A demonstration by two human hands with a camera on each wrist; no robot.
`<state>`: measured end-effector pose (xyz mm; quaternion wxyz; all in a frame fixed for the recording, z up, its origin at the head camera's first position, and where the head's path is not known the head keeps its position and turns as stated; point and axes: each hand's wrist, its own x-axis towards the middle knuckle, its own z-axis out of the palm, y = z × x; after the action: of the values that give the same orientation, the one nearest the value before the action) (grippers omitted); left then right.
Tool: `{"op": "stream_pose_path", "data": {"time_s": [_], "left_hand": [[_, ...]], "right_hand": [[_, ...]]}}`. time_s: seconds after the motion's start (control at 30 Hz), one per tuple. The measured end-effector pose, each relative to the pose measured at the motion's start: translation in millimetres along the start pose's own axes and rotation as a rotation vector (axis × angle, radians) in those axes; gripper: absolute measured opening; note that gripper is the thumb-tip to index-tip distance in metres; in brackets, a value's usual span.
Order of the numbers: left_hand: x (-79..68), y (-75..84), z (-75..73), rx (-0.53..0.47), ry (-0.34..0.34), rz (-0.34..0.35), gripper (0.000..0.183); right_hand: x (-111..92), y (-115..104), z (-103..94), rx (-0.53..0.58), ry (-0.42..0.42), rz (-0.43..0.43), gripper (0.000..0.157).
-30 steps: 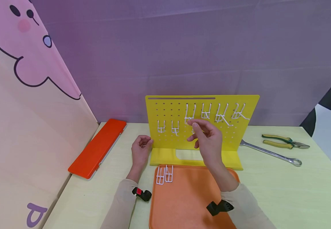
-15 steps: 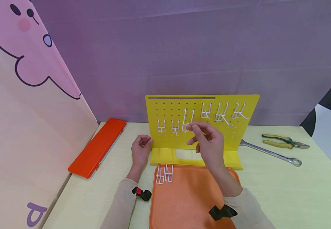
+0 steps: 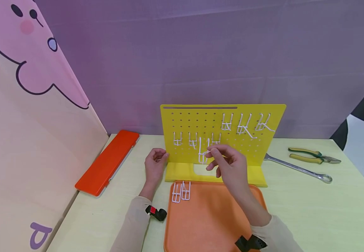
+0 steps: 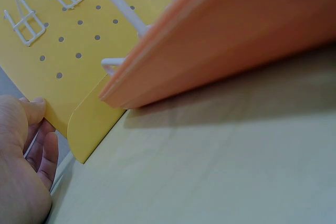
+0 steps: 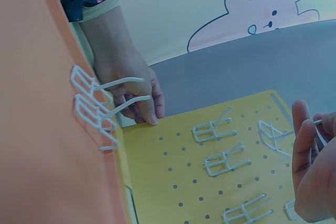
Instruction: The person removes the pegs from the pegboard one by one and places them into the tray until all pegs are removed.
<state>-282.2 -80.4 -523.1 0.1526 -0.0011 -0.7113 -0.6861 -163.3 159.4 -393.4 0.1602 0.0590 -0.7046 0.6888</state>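
Note:
My left hand (image 3: 154, 168) holds the left edge of the yellow pegboard (image 3: 182, 156), thumb in front, as the left wrist view (image 4: 21, 156) also shows. Between thumb and forefinger, my right hand (image 3: 232, 169) pinches a white wire pegboard hook (image 3: 200, 148). That hook is upright in front of the lower middle of the board; contact with the board cannot be told. Several similar hooks (image 3: 227, 123) hang on the board in two rows. Two loose hooks (image 3: 186, 200) lie at the far left corner of the orange tray (image 3: 197, 224).
To the left lies a red case (image 3: 107, 162) on the pale table (image 3: 327, 210). On the right are a combination wrench (image 3: 295, 168) and pliers (image 3: 314, 155) with yellow-green handles. A purple cloth (image 3: 201, 52) hangs behind the board.
My right hand has lowered the pinched hook from the board's upper rows to its lower part, exposing a hung hook behind it. The left hand stays at the board's edge.

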Motion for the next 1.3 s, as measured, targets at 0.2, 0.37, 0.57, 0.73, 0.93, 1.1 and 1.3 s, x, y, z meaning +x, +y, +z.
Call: {"op": "stream_pose_path", "data": {"time_s": [0.2, 0.37, 0.57, 0.73, 0.93, 1.1, 1.3], "left_hand": [[0.5, 0.8, 0.1, 0.001, 0.002, -0.001, 0.014], [0.5, 0.7, 1.1, -0.011, 0.008, -0.007, 0.014], [0.3, 0.1, 1.5, -0.011, 0.009, -0.01, 0.014], [0.2, 0.6, 1.3, 0.002, 0.011, -0.016, 0.013], [0.3, 0.1, 1.3, 0.011, 0.015, -0.011, 0.014], [0.6, -0.7, 1.0, 0.003, 0.011, -0.008, 0.014], [0.4, -0.8, 1.2, 0.0, 0.017, 0.0, 0.012]], "right_hand": [[-6.3, 6.9, -3.0, -0.04, -0.033, 0.032, 0.018], [-11.9, 13.5, -4.6, -0.039, -0.063, 0.069, 0.022], [-17.6, 24.3, -4.8, -0.044, -0.098, 0.098, 0.019], [-21.7, 29.2, -3.6, -0.081, -0.128, 0.14, 0.017], [-25.3, 37.5, -2.4, -0.114, -0.171, 0.168, 0.017], [-26.6, 44.7, -1.4, -0.129, -0.219, 0.17, 0.014], [-28.0, 52.1, 0.1, -0.117, -0.295, 0.198, 0.016]]}}
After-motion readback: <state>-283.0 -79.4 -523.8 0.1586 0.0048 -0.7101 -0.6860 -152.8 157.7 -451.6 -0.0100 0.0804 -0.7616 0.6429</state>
